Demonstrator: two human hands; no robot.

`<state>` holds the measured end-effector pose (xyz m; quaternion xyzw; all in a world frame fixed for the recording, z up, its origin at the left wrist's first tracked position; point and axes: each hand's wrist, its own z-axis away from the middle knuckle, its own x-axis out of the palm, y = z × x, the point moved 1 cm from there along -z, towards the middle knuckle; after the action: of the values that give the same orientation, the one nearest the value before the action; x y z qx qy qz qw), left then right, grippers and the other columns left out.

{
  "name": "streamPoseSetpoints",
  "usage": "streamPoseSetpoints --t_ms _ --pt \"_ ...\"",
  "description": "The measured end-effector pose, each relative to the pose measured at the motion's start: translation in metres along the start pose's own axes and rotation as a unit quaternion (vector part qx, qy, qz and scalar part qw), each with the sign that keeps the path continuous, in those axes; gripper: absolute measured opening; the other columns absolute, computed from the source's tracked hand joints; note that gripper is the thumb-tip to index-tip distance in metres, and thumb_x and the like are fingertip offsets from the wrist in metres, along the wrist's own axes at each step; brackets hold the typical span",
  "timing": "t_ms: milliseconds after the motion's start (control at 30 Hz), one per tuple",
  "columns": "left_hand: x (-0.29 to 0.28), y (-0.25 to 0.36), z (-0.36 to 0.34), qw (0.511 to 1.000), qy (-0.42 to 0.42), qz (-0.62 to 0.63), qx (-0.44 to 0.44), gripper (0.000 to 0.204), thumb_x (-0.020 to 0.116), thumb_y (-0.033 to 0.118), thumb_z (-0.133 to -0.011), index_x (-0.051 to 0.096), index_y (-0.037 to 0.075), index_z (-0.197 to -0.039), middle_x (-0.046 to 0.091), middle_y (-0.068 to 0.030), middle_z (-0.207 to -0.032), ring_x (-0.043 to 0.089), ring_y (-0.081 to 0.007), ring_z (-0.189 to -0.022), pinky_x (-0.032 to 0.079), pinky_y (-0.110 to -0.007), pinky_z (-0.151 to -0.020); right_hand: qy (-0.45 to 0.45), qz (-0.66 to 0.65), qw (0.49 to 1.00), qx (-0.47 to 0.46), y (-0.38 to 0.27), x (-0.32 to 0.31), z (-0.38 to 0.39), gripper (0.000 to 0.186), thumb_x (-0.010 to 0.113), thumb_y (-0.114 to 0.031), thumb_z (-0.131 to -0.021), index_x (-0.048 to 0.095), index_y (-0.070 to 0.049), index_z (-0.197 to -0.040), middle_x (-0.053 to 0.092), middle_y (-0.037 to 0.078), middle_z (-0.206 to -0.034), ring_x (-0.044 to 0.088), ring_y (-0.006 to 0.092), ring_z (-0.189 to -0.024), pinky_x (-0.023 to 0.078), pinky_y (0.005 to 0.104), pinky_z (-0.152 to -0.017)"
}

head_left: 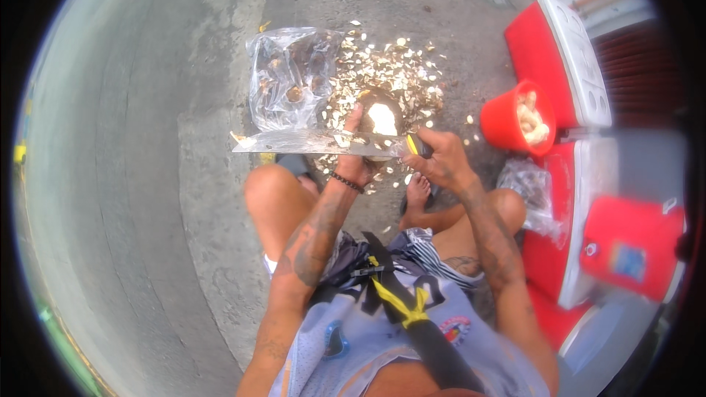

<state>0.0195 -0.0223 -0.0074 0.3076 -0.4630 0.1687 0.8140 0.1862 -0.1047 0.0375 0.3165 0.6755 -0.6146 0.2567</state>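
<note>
My left hand (353, 158) is closed on a round brown coconut-like piece (382, 117) with a white cut face, partly hidden behind a long blade. My right hand (437, 154) grips the black and yellow handle of a large knife (294, 143), whose blade lies level across my left hand. Pale chips and shavings (397, 66) are scattered on the concrete around the piece. To its left lies a clear plastic bag (287, 77) with a few brown lumps inside.
A red bucket (496, 125) of pale pieces stands at right, beside red-and-white coolers (537, 51). A lower cooler (548, 265), a loose red lid (632, 235) and a crumpled bag (526, 187) sit near my right leg. My bent legs and feet frame the work spot.
</note>
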Motion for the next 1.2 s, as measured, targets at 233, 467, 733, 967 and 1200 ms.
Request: streamPoseSetpoints --t_ms 233,467,733,967,1200 --pt "0.000 0.003 0.010 1.000 -0.029 0.008 0.003 0.051 0.043 0.046 -0.103 0.055 0.003 -0.129 0.068 -0.0114 -0.113 0.070 -0.0198 -0.098 0.061 -0.034 -0.080 -0.033 0.071 0.984 0.163 0.034 -0.007 -0.018 0.053 0.067 -0.052 -0.090 0.065 0.001 -0.093 0.061 0.014 -0.068 0.054 0.0176 -0.063 0.046 0.0365 -0.060" --pt "-0.005 0.000 -0.001 0.999 -0.002 -0.044 -0.015 0.055 0.031 0.047 -0.107 0.054 0.002 -0.129 0.068 -0.0131 -0.113 0.070 -0.0218 -0.095 0.062 -0.036 -0.077 -0.027 -0.008 0.991 0.127 0.028 -0.016 -0.015 0.063 0.066 -0.065 -0.085 0.064 -0.002 -0.082 0.059 0.013 -0.065 0.058 0.0243 -0.060 0.046 0.0391 -0.058" --pt "-0.004 0.004 0.003 0.994 0.023 -0.104 0.010 0.056 0.035 0.048 -0.106 0.053 0.002 -0.131 0.068 -0.0126 -0.112 0.070 -0.0218 -0.094 0.062 -0.035 -0.076 -0.075 0.008 0.994 0.079 0.012 -0.022 -0.016 0.067 0.068 -0.068 -0.081 0.063 -0.001 -0.081 0.062 0.017 -0.068 0.061 0.0318 -0.063 0.047 0.0429 -0.061" --pt "0.000 0.007 0.003 0.999 -0.021 -0.036 0.013 0.052 0.038 0.043 -0.106 0.052 0.001 -0.134 0.067 -0.0138 -0.119 0.071 -0.0215 -0.097 0.063 -0.035 -0.078 -0.012 0.047 0.966 0.254 0.055 -0.032 -0.023 0.061 0.069 -0.061 -0.084 0.064 0.000 -0.082 0.063 0.015 -0.068 0.062 0.0278 -0.062 0.047 0.0411 -0.059" --pt "0.002 0.004 0.003 0.998 0.012 -0.061 0.008 0.050 0.033 0.037 -0.107 0.054 -0.002 -0.129 0.067 -0.0166 -0.114 0.071 -0.0234 -0.096 0.063 -0.037 -0.078 -0.065 0.026 0.988 0.136 0.024 -0.036 -0.015 0.059 0.070 -0.061 -0.083 0.068 -0.002 -0.085 0.064 0.016 -0.070 0.064 0.0306 -0.065 0.048 0.0413 -0.062"
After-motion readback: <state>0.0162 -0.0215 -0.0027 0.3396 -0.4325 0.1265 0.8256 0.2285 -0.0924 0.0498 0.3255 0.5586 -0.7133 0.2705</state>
